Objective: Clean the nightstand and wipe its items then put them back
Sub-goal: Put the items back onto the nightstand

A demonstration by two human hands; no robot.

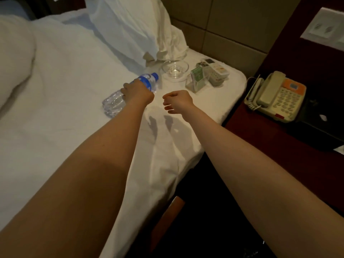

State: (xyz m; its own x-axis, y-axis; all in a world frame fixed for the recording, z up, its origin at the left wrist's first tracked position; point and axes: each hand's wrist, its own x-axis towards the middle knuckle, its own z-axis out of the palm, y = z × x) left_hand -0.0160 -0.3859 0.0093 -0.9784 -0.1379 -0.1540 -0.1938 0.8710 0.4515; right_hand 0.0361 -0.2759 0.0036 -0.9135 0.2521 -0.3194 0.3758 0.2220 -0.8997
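Early stage. L hand (138,91) wraps the water bottle (128,94) lying on the bed (65,108), centre frame; R hand (178,101) loosely curled, empty. Bowl (175,68), card holder (197,80), remotes (216,70) parked upper centre. Phone (277,96) on the nightstand (260,138), right. Wiping and returning left.

A bed (61,94) under white sheets fills the left, a pillow (128,25) propped against the beige padded wall panels (232,25), with a dark red panel (305,58) carrying a white socket plate (323,28) to the right, all dimly lit.
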